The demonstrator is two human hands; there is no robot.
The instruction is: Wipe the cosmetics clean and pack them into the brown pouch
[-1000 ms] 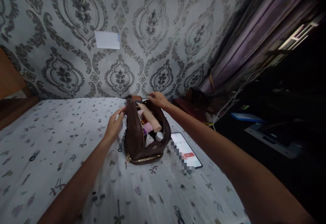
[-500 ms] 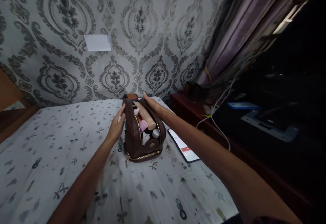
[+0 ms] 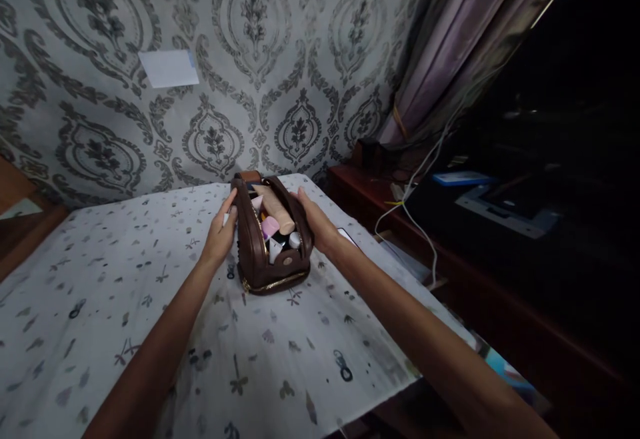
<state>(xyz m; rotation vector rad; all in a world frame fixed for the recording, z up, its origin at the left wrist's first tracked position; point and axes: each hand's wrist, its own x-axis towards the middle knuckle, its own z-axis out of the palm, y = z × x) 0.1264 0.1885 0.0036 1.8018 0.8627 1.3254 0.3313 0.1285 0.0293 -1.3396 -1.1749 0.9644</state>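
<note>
A brown leather-look makeup bag [image 3: 253, 246] stands on the patterned cloth, its top unzipped and gaping. Inside lie a beige tube [image 3: 275, 209], a pink-capped item [image 3: 270, 228], a white tube end [image 3: 275, 250] and a small round white cap [image 3: 295, 240]. My left hand [image 3: 220, 234] holds the bag's left side, its fingers at the upper edge. Against the right side rests my right hand [image 3: 316, 222], gripping the bag from there; part of its fingers is hidden behind the wall of the bag. A phone [image 3: 349, 236] shows only partly behind my right wrist.
White cloth with a leaf print [image 3: 165, 246] covers the surface up to the papered wall [image 3: 280, 46]. To the right are a dark red wooden unit [image 3: 345, 182], white cables [image 3: 419, 239] and a purple curtain [image 3: 440, 46]. A wooden piece [image 3: 25, 226] stands at far left.
My right hand has slid from the far top edge down to the bag's right side. My left hand stays at the left side. The view has shifted, and my right arm covers more of the phone.
</note>
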